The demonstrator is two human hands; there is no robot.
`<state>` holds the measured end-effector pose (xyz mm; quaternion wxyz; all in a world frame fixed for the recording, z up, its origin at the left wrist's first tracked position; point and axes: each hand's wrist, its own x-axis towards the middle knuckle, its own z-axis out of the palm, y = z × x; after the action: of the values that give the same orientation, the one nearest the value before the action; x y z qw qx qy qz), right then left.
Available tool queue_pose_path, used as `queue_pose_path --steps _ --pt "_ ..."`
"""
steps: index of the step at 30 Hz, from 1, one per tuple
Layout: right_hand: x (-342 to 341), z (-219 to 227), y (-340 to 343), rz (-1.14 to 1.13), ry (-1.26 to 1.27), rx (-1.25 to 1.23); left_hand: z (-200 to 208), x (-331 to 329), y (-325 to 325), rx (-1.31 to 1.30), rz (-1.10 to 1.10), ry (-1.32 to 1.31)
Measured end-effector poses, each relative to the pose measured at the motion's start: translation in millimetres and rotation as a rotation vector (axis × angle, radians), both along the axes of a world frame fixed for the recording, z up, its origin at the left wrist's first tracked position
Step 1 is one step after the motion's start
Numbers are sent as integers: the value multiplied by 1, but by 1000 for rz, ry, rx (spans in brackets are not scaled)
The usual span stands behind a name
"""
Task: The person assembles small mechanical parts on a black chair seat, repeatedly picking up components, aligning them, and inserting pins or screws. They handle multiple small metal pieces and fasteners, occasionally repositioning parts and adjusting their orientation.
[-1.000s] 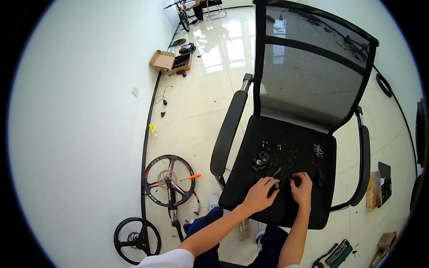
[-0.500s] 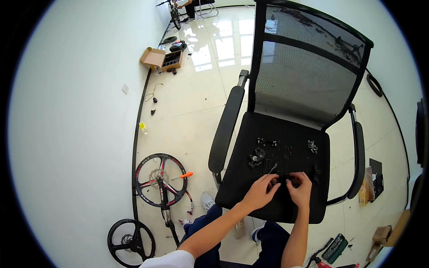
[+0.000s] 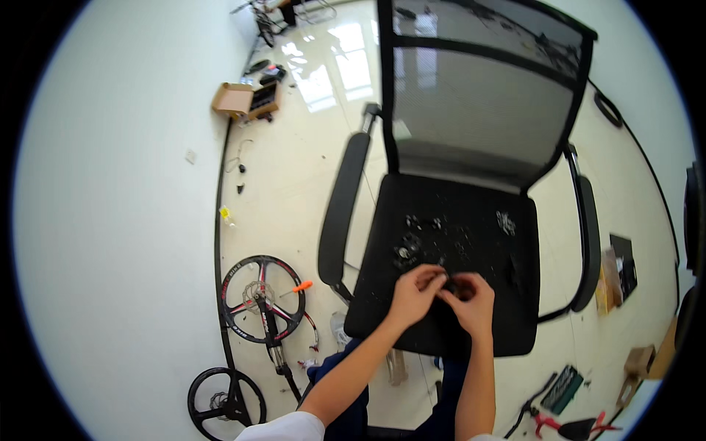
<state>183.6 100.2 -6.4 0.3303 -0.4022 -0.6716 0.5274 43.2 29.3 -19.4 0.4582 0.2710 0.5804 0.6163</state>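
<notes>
Over the front part of a black chair seat (image 3: 471, 339), my left hand (image 3: 414, 297) and my right hand (image 3: 473, 303) meet at the fingertips. Both are closed in a pinch around something small and dark, mostly hidden by the fingers. Just beyond my left hand lies a cluster of black mechanical parts (image 3: 406, 251). Farther back sit several small black pieces (image 3: 423, 222). A little pile of silvery hardware (image 3: 506, 223) rests at the seat's right side. Near my right hand, a dark part (image 3: 515, 270) barely shows against the fabric.
Armrests (image 3: 343, 209) flank the seat, and a mesh backrest (image 3: 478, 110) rises behind it. On the floor at left are a red-and-black wheel (image 3: 239, 303), an orange screwdriver (image 3: 303, 286) and a black wheel (image 3: 245, 414). An opened cardboard box (image 3: 234, 99) lies farther off; a green case (image 3: 562, 389) lies lower right.
My hands, slightly apart before, have come together at the fingertips. The whole view has shifted a little, so the chair appears farther left and higher.
</notes>
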Motion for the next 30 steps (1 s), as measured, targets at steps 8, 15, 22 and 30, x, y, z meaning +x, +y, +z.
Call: queue_pose_path --steps 8,15,22,30 --pt "2 6 3 -44 -127 69 11 -7 11 -67 -4 -243" --pt "6 9 3 -5 -210 246 9 4 20 -77 -70 29" --pt "0 7 -1 -35 -174 176 -1 1 7 -47 9 -43" --pt "-1 -3 -1 -54 -139 107 -4 -2 11 -54 -126 -15"
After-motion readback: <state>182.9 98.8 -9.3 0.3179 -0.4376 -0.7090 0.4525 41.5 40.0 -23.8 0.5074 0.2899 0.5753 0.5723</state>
